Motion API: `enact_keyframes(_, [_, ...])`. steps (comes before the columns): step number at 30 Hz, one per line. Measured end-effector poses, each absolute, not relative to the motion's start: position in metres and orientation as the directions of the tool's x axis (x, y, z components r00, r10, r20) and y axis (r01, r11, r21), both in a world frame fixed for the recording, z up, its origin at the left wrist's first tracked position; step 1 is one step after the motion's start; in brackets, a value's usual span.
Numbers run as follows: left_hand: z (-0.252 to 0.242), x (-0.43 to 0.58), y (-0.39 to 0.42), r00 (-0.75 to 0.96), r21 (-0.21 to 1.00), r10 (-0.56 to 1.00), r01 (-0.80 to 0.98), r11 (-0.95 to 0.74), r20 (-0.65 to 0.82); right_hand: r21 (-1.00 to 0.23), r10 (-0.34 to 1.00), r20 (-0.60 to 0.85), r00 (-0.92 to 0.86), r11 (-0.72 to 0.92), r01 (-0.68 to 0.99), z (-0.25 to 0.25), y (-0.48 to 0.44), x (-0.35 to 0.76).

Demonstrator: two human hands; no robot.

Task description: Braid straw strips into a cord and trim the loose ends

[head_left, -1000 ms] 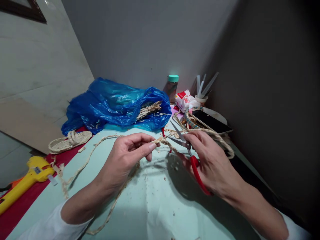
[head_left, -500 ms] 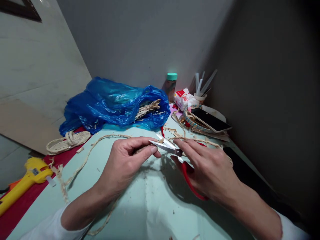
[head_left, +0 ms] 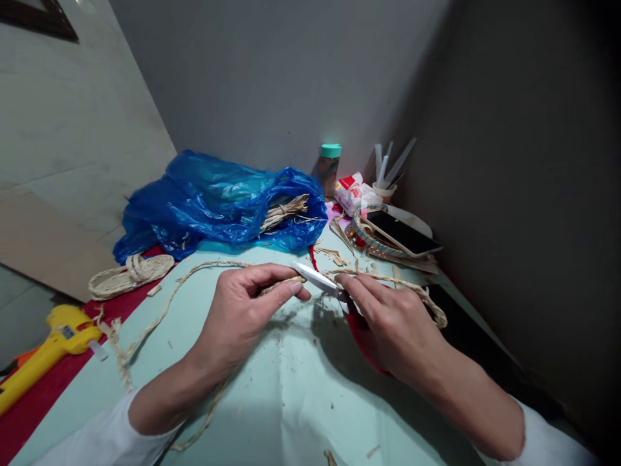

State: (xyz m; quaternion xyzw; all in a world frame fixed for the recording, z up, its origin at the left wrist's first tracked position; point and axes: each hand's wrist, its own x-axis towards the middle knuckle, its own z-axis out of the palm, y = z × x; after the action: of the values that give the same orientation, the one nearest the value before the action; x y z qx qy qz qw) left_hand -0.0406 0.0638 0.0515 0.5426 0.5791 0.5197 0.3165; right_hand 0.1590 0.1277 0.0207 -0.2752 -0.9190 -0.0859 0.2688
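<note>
Between thumb and fingers, my left hand (head_left: 247, 310) pinches a braided straw cord (head_left: 169, 310), which loops over the table to the left and below the wrist. My right hand (head_left: 392, 317) is wrapped round the red-handled scissors (head_left: 317, 278). Their blades lie closed together, the tip just beside the left fingertips and the cord there. Another stretch of straw braid (head_left: 407, 285) runs behind the right fingers and curls at the right. Most of the scissors' handle is hidden by my right hand.
A blue plastic bag (head_left: 213, 200) holds straw. Left are a coiled straw sole (head_left: 130, 275) and a yellow glue gun (head_left: 53, 343). Behind stand a green-lidded jar (head_left: 328, 171), a tissue pack (head_left: 353, 194) and a cup of glue sticks (head_left: 385, 191). A phone (head_left: 402, 232) rests at right; straw scraps litter the table.
The scissors' blades, parted before, have come together by the left fingertips. The red handle has closed up in my right hand. My left hand keeps its pinch.
</note>
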Motion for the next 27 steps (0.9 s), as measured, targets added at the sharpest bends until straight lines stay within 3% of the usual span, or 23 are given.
enact_keyframes(3, [0.052, -0.042, 0.064, -0.180, 0.959, 0.963, 0.236, -0.155, 0.200, -0.313, 0.579, 0.530, -0.620, 0.813, 0.491, 0.025, 0.128, 0.159])
enact_keyframes(5, [0.051, -0.043, 0.065, -0.143, 0.963, 0.969, 0.208, -0.169, 0.201, -0.561, 0.718, 0.472, -0.512, 0.692, 0.454, 0.031, 0.129, 0.160])
enact_keyframes(7, [0.051, -0.044, 0.065, -0.109, 0.962, 0.974, 0.212, -0.174, 0.200, -0.760, 0.822, 0.343, -0.454, 0.527, 0.380, 0.038, 0.129, 0.160])
enact_keyframes(10, [0.050, -0.043, 0.064, -0.092, 0.966, 0.980, 0.209, -0.153, 0.175, -0.926, 0.810, 0.119, -0.575, 0.299, 0.230, 0.045, 0.129, 0.159])
enact_keyframes(13, [0.051, -0.041, 0.062, -0.086, 0.967, 0.980, 0.197, -0.161, 0.181, -0.964, 0.754, 0.038, -0.656, 0.200, 0.173, 0.046, 0.129, 0.158])
enact_keyframes(21, [0.056, -0.044, 0.068, 0.036, 0.892, 0.979, 0.405, -0.200, 0.203, -0.974, 0.838, 0.196, -0.509, 0.228, 0.001, 0.044, 0.142, 0.173])
enact_keyframes(27, [0.060, -0.047, 0.070, -0.003, 0.860, 0.970, 0.463, -0.215, 0.244, -0.971, 0.842, 0.225, -0.491, 0.235, -0.042, 0.043, 0.147, 0.178])
